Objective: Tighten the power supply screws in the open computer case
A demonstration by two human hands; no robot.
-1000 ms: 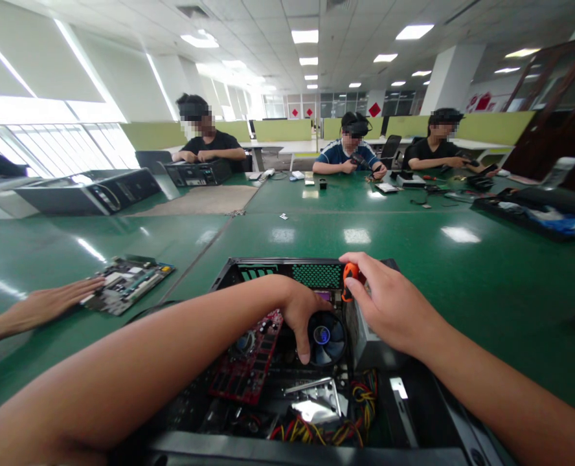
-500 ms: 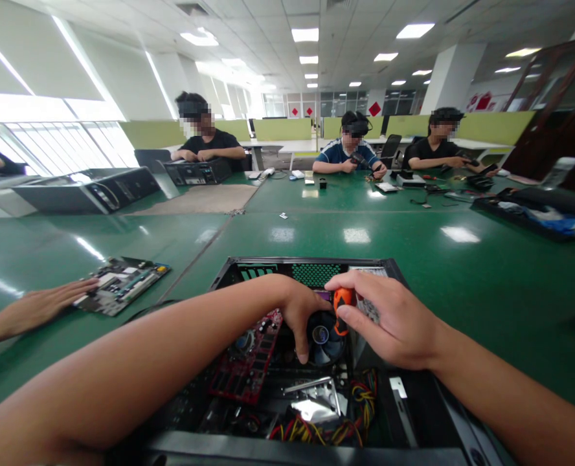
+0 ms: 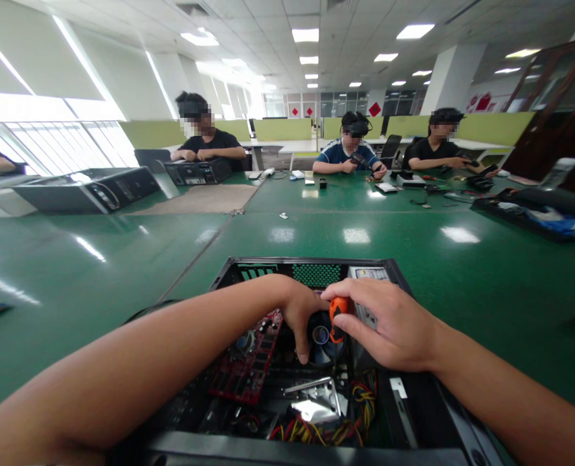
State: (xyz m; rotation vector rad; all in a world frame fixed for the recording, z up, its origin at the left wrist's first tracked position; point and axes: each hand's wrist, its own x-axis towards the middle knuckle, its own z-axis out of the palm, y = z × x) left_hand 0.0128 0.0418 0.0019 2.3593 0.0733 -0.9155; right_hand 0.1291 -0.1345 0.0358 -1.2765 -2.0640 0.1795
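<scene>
An orange-and-black screwdriver (image 3: 338, 317) stands nearly upright over the right edge of a round black cooling fan (image 3: 320, 334). My right hand (image 3: 387, 317) is closed around its handle, with thumb and fingertips on it. My left hand (image 3: 301, 310) reaches over the left and far side of the fan, thumb pointing down and index finger spread away from it; the other fingers are hidden. Both hands are inside an open black computer case (image 3: 287, 440). A red circuit board (image 3: 246, 362) lies tilted left of the fan, under my left forearm.
Coloured cables (image 3: 336, 427) and a shiny metal bracket (image 3: 314, 401) fill the near part of the case. A silver power supply (image 3: 365, 310) sits at its far right. Across the green table (image 3: 414, 226), several people work among computer cases and parts.
The screwdriver and my right hand have shifted slightly left and down. At the left, another person's hand has left the view and the circuit board has moved almost out of it.
</scene>
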